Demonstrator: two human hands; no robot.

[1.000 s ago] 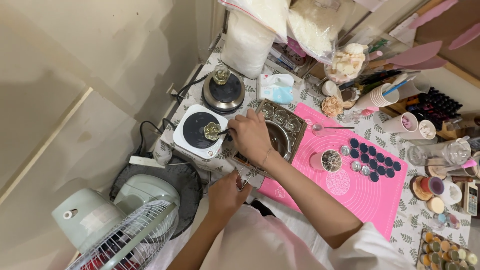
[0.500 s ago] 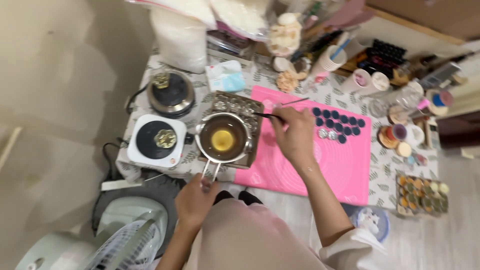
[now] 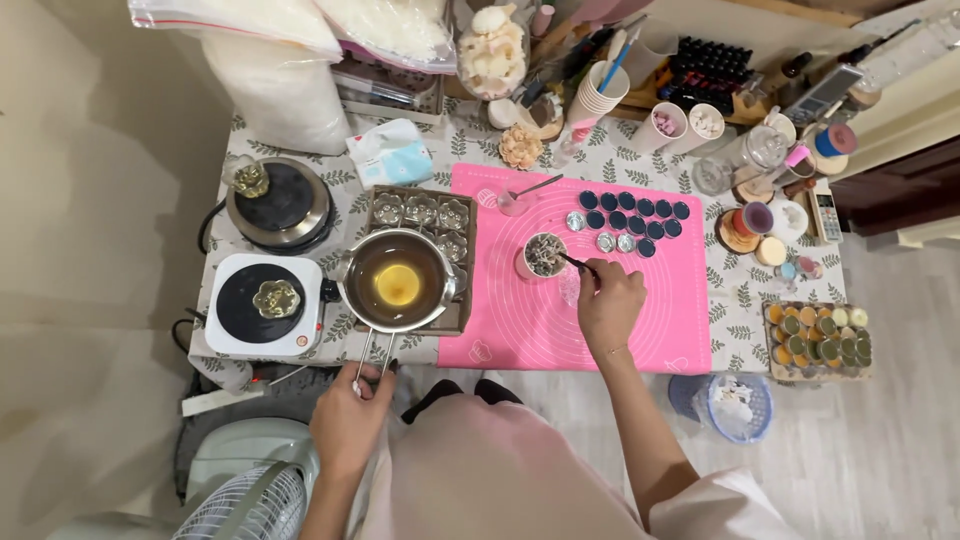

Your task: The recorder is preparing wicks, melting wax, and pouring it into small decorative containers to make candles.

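My left hand [image 3: 350,415] grips the handle of a small metal pot [image 3: 397,281] of clear yellowish liquid with a yellow lump in the middle. The pot sits over a brown mould tray [image 3: 425,212]. My right hand [image 3: 608,300] rests on the pink silicone mat [image 3: 660,320] and holds a thin dark stick [image 3: 574,263] whose tip reaches into a small white cup [image 3: 543,254] of short wick-like pieces. Behind the cup lie several round dark blue tins [image 3: 632,208] and silver tins [image 3: 615,242] in rows.
A white hot plate [image 3: 262,305] and a round metal burner [image 3: 277,205] stand at the left, each with a small glass on top. A fan [image 3: 240,495] is near my left knee. Jars, cups, bags and a tray of coloured pots [image 3: 820,340] crowd the back and right.
My right hand has moved from the pot area across to the pink mat and now dips a stick in the white cup. The view has shifted right and widened.
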